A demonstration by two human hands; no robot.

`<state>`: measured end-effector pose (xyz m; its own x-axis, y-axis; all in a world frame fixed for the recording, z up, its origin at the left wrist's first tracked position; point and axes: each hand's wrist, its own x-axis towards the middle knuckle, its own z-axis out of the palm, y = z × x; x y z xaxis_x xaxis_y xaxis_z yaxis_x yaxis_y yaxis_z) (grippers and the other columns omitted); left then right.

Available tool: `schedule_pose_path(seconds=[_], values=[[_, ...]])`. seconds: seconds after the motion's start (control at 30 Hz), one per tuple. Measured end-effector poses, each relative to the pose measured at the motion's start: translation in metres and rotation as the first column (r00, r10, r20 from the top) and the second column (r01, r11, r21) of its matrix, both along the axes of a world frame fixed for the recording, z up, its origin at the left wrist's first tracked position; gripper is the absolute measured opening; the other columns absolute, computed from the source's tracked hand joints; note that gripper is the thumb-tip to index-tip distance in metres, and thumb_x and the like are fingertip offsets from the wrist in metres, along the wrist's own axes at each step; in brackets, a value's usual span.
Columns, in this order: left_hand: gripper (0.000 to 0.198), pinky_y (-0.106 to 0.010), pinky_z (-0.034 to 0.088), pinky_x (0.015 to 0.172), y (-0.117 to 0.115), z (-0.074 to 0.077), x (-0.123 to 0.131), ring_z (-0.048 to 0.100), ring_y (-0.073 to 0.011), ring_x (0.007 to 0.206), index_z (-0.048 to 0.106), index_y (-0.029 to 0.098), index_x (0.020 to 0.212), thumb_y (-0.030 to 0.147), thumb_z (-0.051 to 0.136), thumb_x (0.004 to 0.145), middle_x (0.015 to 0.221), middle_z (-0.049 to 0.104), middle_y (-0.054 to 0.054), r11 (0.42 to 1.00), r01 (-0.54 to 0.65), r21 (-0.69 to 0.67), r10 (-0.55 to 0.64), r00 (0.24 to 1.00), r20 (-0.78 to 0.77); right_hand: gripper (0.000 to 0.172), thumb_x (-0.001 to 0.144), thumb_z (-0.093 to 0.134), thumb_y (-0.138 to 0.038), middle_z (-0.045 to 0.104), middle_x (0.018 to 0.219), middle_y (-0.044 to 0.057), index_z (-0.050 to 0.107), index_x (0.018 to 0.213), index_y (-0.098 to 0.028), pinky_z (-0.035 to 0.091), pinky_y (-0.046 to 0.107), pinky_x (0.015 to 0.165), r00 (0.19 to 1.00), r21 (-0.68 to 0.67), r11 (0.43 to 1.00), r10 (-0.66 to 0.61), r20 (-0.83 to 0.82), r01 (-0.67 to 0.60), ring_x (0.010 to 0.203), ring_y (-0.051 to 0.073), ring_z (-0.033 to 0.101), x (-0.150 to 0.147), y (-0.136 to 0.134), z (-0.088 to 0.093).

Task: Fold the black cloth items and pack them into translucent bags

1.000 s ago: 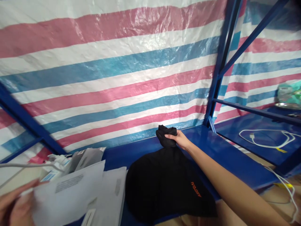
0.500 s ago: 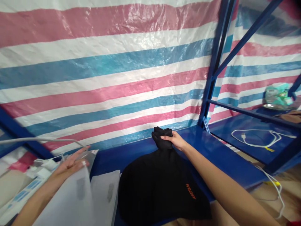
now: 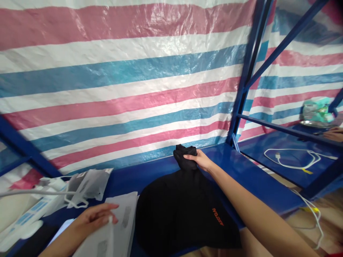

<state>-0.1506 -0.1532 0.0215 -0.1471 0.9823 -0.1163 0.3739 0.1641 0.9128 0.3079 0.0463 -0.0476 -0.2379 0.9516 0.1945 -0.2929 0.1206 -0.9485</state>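
Observation:
My right hand [image 3: 202, 160] pinches the gathered top end of a black cloth garment [image 3: 174, 210] with small orange lettering. The garment's wide part lies spread toward me over the blue surface; its exact kind I cannot tell. At the lower left, my left hand [image 3: 98, 217] has thumb and fingers closed on the edge of a frosted plastic bag [image 3: 93, 242], which hangs below the fingers, partly blurred. Beneath and beside it lies a stack of similar frosted bags [image 3: 125, 205], close to the garment's left side.
Clear packets [image 3: 92, 184] and a white power strip [image 3: 34, 210] lie at the left, with a grey cable [image 3: 40, 192] nearby. Blue metal posts [image 3: 245, 78] frame the blue shelf [image 3: 257, 185]. Striped sheeting [image 3: 134, 78] hangs behind. On the right are a white cable [image 3: 292, 162] and another person's hand [image 3: 333, 134].
My left hand has come down and toward me with the frosted bag, uncovering the packets and power strip. The right hand and black garment have hardly moved.

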Motion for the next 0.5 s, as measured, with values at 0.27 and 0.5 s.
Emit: schedule_pose_path(seconds=[0.27,0.5], values=[[0.05,-0.043,0.06,0.098,0.103,0.011,0.014,0.078,-0.0362,0.106,0.086,0.028,0.094,0.071,0.081,0.07,0.1,0.085,-0.006,0.9,0.408,-0.152,-0.435,0.841,-0.321,0.049,0.072,0.097,-0.05,0.084,0.115,0.01,0.083,0.111,-0.022,0.062,0.048,0.1,0.996,-0.075,0.995,-0.066,-0.056,0.062,0.107,0.035,0.08,-0.006,-0.007,0.004],[0.044,-0.045,0.056,0.109,0.122,0.004,0.045,0.071,-0.0323,0.121,0.084,0.03,0.112,0.066,0.071,0.089,0.129,0.078,-0.01,0.832,0.505,0.229,-0.275,0.735,-0.62,0.047,0.081,0.089,-0.05,0.08,0.128,0.008,0.074,0.12,-0.028,0.063,0.05,0.104,0.959,-0.171,0.967,-0.217,-0.182,0.187,0.12,0.035,0.076,-0.018,-0.002,-0.003]])
